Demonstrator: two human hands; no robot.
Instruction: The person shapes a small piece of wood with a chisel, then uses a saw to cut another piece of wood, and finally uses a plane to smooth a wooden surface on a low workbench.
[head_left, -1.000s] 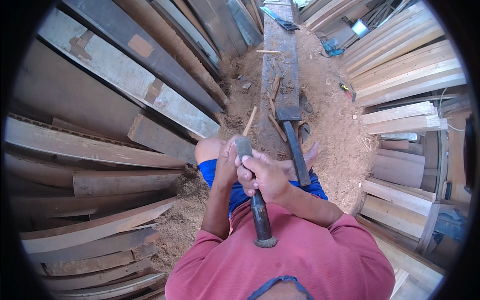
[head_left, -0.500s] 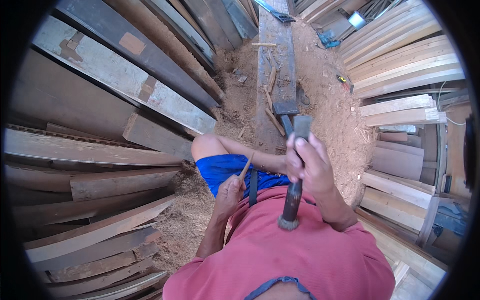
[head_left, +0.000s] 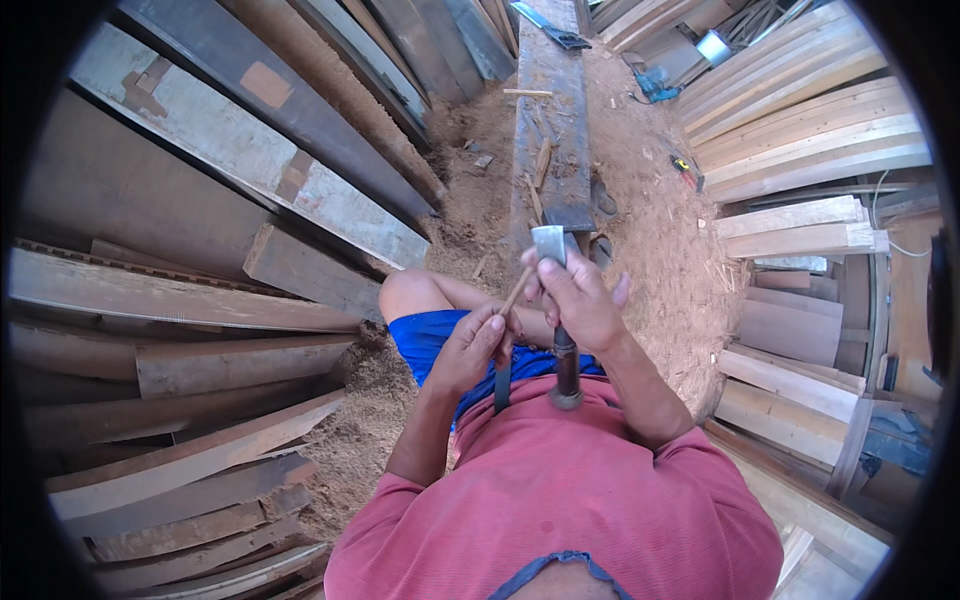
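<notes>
My right hand (head_left: 585, 300) is closed around a wide chisel (head_left: 567, 368), its flat metal blade pointing away from me and its dark handle toward my shirt. Between the fingers of my left hand (head_left: 472, 345) is a thin, pointed wooden stick (head_left: 516, 292), tilted up toward the chisel blade. The stick's far end lies close by the right-hand fingers; I cannot tell whether it touches the blade. Just beyond the hands, a dark block-like head (head_left: 570, 218), perhaps a hammer's, rests on the plank bench (head_left: 535, 130), partly covered by the chisel.
Wood scraps (head_left: 543, 162) and a handsaw (head_left: 550, 25) lie along the bench. Shavings cover the floor (head_left: 660, 230). At right are a teal power tool (head_left: 655, 85), a yellow-and-black tool (head_left: 683, 165) and stacked pale boards (head_left: 810, 140). Dark planks (head_left: 240, 190) lean at left.
The chisel has come left and its blade now stands near the stick. My two hands are closer together, the left having moved slightly right and up.
</notes>
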